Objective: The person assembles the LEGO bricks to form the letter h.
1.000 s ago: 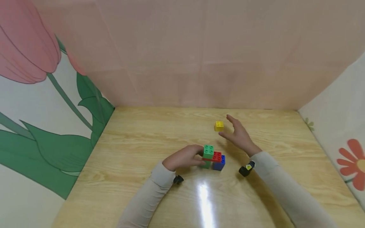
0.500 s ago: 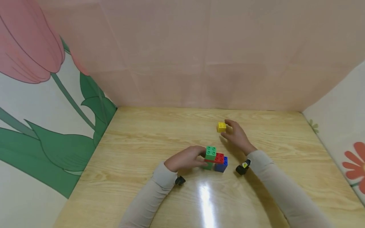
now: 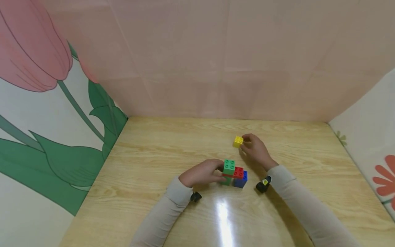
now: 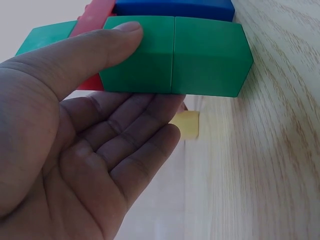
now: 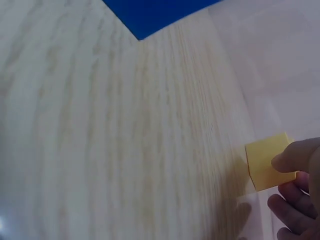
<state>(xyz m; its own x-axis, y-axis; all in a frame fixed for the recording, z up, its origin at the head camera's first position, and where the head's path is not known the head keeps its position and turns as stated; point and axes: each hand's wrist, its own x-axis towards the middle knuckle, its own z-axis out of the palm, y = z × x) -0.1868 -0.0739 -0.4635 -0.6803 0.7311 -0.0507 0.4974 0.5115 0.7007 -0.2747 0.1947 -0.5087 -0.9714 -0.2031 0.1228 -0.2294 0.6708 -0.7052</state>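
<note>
My left hand (image 3: pixel 203 172) holds a small stack of toy building bricks at its left side, thumb on the green bricks (image 4: pixel 200 57) and fingers behind. On top sits a green brick (image 3: pixel 229 166), over a red brick (image 3: pixel 238 172) that bridges a lower green brick (image 3: pixel 226 180) and a blue part (image 3: pixel 240 181). Farther back, my right hand (image 3: pixel 256 150) pinches a yellow brick (image 3: pixel 238 141) with four-stud top between thumb and fingers. In the right wrist view the thumb presses the face of the yellow brick (image 5: pixel 267 162), and the other fingers are partly behind it.
The wooden tabletop (image 3: pixel 166 144) runs back to a pink cloth wall (image 3: pixel 185 68). A panel with a tulip print (image 3: pixel 71 144) borders the left, and a flower-print panel (image 3: pixel 364 137) the right. Black wrist cameras (image 3: pixel 263 184) sit under both cuffs.
My right hand has closed from spread fingers onto the yellow brick, which now sits slightly turned. The left hand has stayed on the stack. The head view has shifted a little.
</note>
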